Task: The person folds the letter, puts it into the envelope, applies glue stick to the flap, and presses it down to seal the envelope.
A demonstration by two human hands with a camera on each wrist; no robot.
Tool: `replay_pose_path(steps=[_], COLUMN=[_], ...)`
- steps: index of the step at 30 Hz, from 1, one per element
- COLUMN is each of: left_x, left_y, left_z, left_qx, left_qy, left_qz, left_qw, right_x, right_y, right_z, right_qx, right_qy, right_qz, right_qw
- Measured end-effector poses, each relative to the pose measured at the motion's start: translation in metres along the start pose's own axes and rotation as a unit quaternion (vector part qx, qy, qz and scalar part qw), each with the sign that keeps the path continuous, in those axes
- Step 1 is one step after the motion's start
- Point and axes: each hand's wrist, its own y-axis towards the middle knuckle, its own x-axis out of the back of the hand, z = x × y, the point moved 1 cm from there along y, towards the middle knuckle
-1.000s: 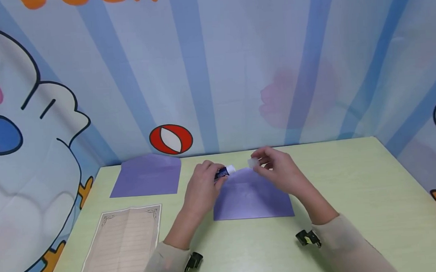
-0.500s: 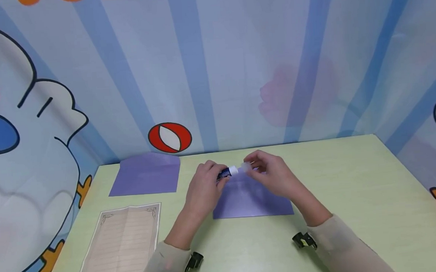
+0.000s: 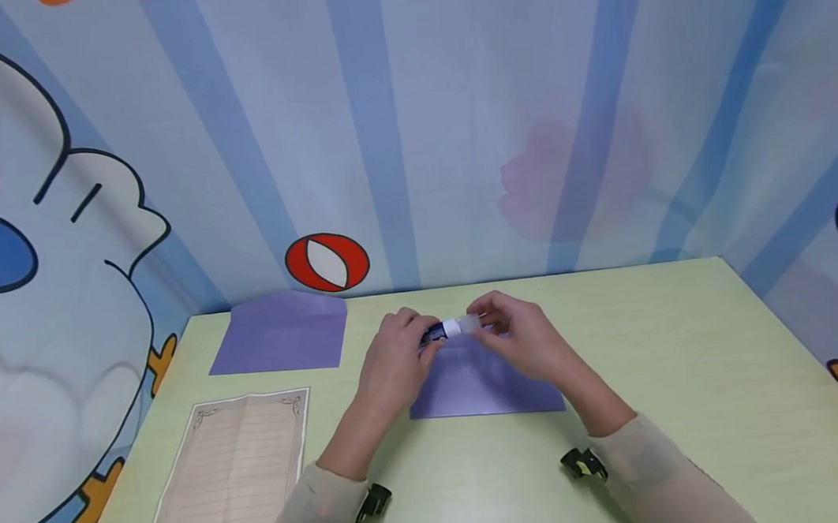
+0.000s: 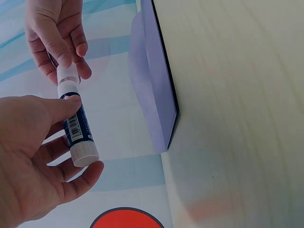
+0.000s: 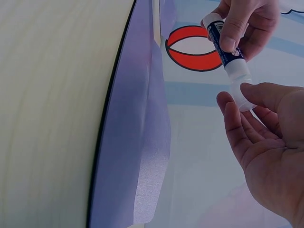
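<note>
pale green table (image 3: 680,358), striped blue backdrop (image 3: 448,133), printed red-white ball (image 3: 327,262), cartoon figure (image 3: 48,368)

The head camera is looking forward and down from above, sitting farthest off and taking in the table (image 3: 687,350) and the striped backdrop (image 3: 455,133). The left wrist camera (image 3: 376,498) is facing the left hand (image 4: 31,156) at close range, its picture lying sideways, with the table running down the right. The right wrist camera (image 3: 579,463) is viewing the right hand (image 5: 275,156) just as closely, the table filling its left. From opposite sides, both wrist views are sharing the two hands, glue stick (image 4: 73,124), translucent cap (image 5: 241,98) and purple envelope (image 4: 151,80).
</note>
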Motion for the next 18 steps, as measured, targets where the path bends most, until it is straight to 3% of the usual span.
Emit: replay_pose_path(steps=[18], left_x=[-0.0016], left_y=[-0.0017], left_z=[-0.0027], left_qx=[-0.008], left_qy=[0.005], left_qz=[0.016], left_qw=[0.9998], right_x=[-0.0048], right_y=[-0.0002], right_z=[-0.0015], right_qx=[0.006], right_qy=[0.015], right_qz=[0.027], right_qw=[0.9995])
